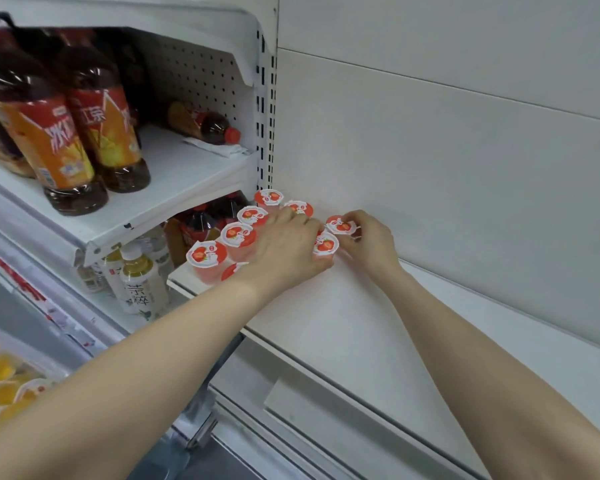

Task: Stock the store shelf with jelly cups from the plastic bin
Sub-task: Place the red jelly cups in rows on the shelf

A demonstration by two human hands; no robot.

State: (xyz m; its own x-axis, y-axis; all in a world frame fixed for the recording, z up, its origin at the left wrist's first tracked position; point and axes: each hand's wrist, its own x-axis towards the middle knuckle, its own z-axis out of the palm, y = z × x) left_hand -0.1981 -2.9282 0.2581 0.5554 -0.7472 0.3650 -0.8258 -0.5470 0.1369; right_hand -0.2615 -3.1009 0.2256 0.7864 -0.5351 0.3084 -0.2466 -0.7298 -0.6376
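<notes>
On shelf [326, 323], clasped front cup [325, 244] with fingers of left hand [284, 244]. Pinched rear cup [341, 225] with fingers of right hand [371, 237], just behind.

Red-lidded jelly cups [239, 235], clustered (upright), on shelf [343, 323]

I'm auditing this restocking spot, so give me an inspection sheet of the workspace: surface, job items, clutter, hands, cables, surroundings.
Surface: white shelf, with cups standing at its left end.
Job's things: jelly cups with strawberry lids, clustered by the shelf upright; plastic bin at lower left, blurred, holding yellow cups.
Clutter: fallen bottle lying on its side on the neighbouring shelf, white paper beside it.
Grippers: left hand lies over the cups, grip unclear; right hand pinches the rightmost cup.
Cables: nothing seen.
Surroundings: upright tea bottles on the left, pale bottles below them, plain back panel.
</notes>
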